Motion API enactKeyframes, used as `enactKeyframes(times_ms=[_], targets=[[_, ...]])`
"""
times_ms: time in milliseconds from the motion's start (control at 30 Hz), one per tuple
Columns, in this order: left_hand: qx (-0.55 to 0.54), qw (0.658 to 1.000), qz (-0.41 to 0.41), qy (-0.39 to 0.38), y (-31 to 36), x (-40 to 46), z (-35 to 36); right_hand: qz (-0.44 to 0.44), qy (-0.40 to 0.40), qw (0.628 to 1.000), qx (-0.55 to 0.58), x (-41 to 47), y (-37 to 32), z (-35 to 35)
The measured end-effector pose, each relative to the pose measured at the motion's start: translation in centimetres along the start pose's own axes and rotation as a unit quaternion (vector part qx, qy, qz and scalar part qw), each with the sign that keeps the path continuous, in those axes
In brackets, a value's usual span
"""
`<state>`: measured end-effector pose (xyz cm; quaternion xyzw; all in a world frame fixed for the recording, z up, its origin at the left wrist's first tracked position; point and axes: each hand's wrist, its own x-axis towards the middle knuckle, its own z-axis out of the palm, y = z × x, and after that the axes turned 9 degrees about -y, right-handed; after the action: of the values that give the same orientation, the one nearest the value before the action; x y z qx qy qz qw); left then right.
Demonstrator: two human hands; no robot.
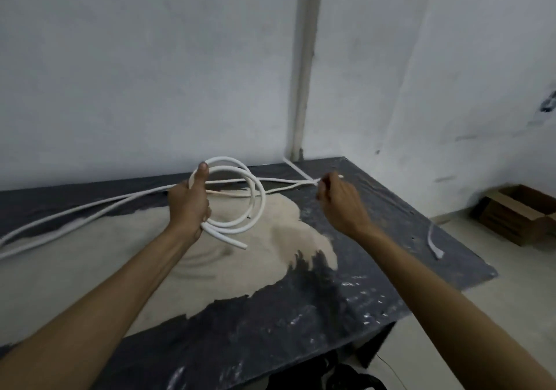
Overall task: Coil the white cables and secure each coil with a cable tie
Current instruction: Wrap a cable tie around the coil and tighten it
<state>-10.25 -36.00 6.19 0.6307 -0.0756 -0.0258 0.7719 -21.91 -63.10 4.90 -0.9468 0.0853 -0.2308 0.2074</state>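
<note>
My left hand (189, 206) is closed around a coil of white cable (258, 206) of about two loops, held upright over the table, with a cut end (237, 243) sticking out below. To the right, my right hand (340, 203) pinches a thin white strand (301, 182) of the same cable that runs left into the coil. More white cable (75, 218) trails in two lines from the coil toward the table's left edge. No cable tie is visible.
The dark table (301, 314) has a large tan patch (150, 263) in the middle. A short white cable piece (433, 243) lies near the right edge. A white conduit (304, 73) runs down the wall. A cardboard box (520, 218) sits on the floor, right.
</note>
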Motion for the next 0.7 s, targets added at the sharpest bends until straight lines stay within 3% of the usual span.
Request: enactKeyframes(times_ms=[167,333,567,700], targets=[[-0.001,0.995,0.020,0.100,1.3,0.7,-6.0,-0.181,-0.014,0.981,0.061,1.3,-12.0,4.6],[-0.010,0.984,0.006,0.177,2.9,1.0,-12.0,-0.298,0.027,0.953,-0.055,1.9,-19.4,8.7],[0.027,0.994,0.019,0.101,5.0,-1.5,-16.2,-0.410,0.161,0.889,-0.126,2.8,-26.6,12.1],[0.035,0.997,0.025,0.057,5.6,-2.8,-16.4,-0.444,0.198,0.859,-0.161,3.4,-28.5,12.7]])
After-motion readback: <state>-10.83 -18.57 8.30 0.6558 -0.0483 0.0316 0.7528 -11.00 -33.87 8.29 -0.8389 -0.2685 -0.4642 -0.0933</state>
